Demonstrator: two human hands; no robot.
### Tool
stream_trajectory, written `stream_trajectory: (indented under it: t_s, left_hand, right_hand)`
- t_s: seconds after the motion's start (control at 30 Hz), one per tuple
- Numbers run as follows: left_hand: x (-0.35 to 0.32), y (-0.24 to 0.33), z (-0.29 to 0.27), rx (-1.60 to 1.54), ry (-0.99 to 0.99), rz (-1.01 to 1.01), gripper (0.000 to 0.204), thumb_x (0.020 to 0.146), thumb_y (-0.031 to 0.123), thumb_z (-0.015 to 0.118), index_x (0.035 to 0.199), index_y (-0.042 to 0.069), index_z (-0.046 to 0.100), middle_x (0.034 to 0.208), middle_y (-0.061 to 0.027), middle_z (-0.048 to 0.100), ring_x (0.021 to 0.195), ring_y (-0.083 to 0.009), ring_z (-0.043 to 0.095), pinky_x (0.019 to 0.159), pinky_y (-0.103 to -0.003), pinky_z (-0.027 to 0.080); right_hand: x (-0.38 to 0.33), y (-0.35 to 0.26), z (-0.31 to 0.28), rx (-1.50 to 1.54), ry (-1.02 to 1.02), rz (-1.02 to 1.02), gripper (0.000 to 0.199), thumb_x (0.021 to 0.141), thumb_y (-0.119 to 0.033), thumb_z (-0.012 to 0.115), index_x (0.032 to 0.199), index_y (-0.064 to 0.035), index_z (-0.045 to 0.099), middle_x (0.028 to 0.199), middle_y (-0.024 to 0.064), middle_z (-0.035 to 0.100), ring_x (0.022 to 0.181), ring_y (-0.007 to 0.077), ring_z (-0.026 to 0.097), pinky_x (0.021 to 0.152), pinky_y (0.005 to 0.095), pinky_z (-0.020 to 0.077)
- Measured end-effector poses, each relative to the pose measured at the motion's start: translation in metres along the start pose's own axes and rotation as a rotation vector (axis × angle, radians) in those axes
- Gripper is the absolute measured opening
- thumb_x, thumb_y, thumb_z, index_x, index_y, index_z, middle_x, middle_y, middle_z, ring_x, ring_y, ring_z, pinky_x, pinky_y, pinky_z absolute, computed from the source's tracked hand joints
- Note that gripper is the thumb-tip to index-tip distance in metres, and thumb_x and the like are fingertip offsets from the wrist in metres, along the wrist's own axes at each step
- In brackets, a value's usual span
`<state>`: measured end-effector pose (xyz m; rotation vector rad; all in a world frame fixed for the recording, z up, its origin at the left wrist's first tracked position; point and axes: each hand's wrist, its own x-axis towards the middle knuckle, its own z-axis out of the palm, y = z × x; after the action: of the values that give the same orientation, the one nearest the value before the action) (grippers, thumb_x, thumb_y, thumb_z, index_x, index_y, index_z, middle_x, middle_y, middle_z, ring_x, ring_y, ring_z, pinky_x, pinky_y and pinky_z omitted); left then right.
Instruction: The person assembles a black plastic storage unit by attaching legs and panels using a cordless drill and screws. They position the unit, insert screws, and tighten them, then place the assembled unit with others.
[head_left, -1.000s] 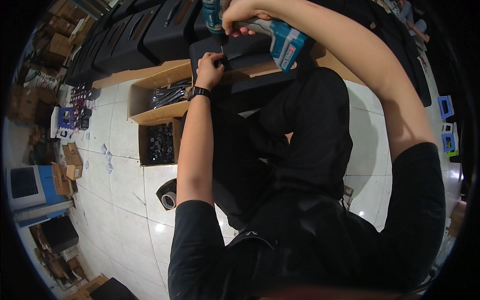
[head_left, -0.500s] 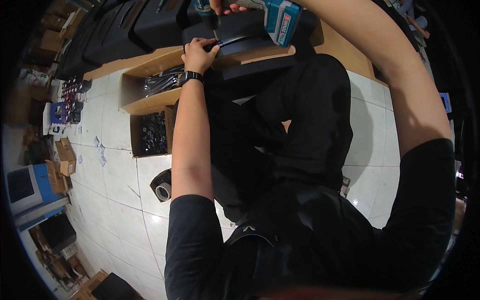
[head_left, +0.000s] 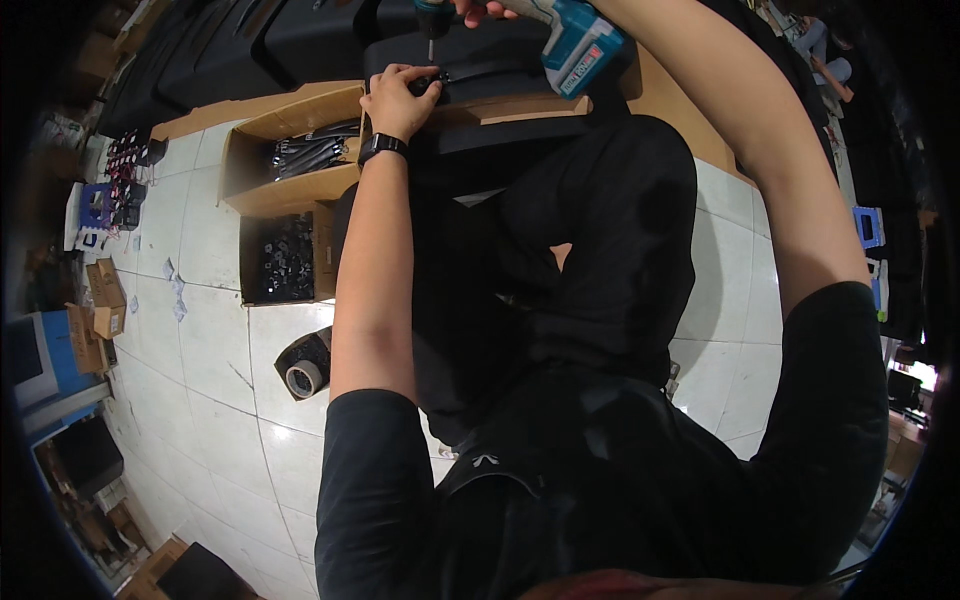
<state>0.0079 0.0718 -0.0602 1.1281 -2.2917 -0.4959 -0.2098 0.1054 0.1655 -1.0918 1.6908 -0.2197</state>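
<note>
Teal drill [head_left: 583, 52] in right fingers [head_left: 471, 14], left arm [head_left: 375, 250] nearly straight.

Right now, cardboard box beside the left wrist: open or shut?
Open: the cardboard box is uncovered on top, long dark parts visible inside.

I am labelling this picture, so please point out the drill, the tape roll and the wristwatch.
Drill [head_left: 582, 58], head view: on its teal base.
Tape roll [head_left: 315, 371], head view: on its ring.
Wristwatch [head_left: 389, 143], head view: on its band.
</note>
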Motion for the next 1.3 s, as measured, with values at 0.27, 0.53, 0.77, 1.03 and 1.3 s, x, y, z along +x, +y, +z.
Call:
stream_trajectory:
  t_s: [0.27,0.53,0.77,1.03,1.3]
  left_hand:
    - [0.006,0.001,-0.003,-0.025,-0.048,-0.064,0.037,0.082,0.049,0.084,0.115,0.034,0.083,0.124,0.0051,0.073,0.131,-0.0244,0.058,0.108,-0.051,0.039]
    - [0.001,0.001,-0.002,0.065,-0.002,0.098,0.041,0.084,0.048,0.083,0.124,0.037,0.081,0.122,0.0059,0.069,0.126,-0.0242,0.059,0.105,-0.049,0.040]
    - [0.004,0.012,-0.007,-0.108,-0.022,0.005,0.035,0.089,0.041,0.082,0.123,0.034,0.080,0.119,0.0041,0.068,0.122,-0.0256,0.061,0.103,-0.047,0.041]
    - [-0.004,0.012,-0.009,-0.064,0.032,0.055,0.056,0.081,0.039,0.085,0.131,0.019,0.067,0.117,0.0000,0.069,0.118,-0.0254,0.062,0.100,-0.045,0.041]
    - [-0.011,0.024,-0.014,0.150,-0.027,0.162,0.051,0.087,0.044,0.074,0.134,0.025,0.073,0.125,-0.0047,0.062,0.123,-0.0276,0.054,0.099,-0.047,0.039]
  right_hand:
    - [-0.029,0.018,0.004,0.038,-0.018,-0.004,0.020,0.097,-0.020,0.068,0.089,-0.0032,0.076,0.087,0.0085,0.079,0.059,0.0123,0.063,0.053,0.0297,0.0528]
    - [-0.052,0.012,0.014,-0.052,0.084,-0.005,0.019,0.096,-0.020,0.069,0.089,-0.0036,0.077,0.085,0.0058,0.076,0.063,0.0128,0.063,0.056,0.0306,0.0533]
    - [-0.067,0.021,0.001,0.037,0.138,-0.042,0.015,0.092,-0.016,0.073,0.087,-0.0030,0.078,0.078,0.0051,0.073,0.061,0.0134,0.063,0.057,0.0313,0.0538]
    - [-0.068,0.036,0.001,0.061,0.166,-0.099,0.014,0.090,-0.015,0.075,0.085,-0.0033,0.079,0.081,0.0052,0.075,0.061,0.0125,0.062,0.056,0.0313,0.0524]
    - [-0.068,0.052,0.007,0.114,0.367,-0.230,0.011,0.084,-0.013,0.079,0.082,-0.0045,0.072,0.071,0.0034,0.068,0.056,0.0122,0.059,0.051,0.0312,0.0499]
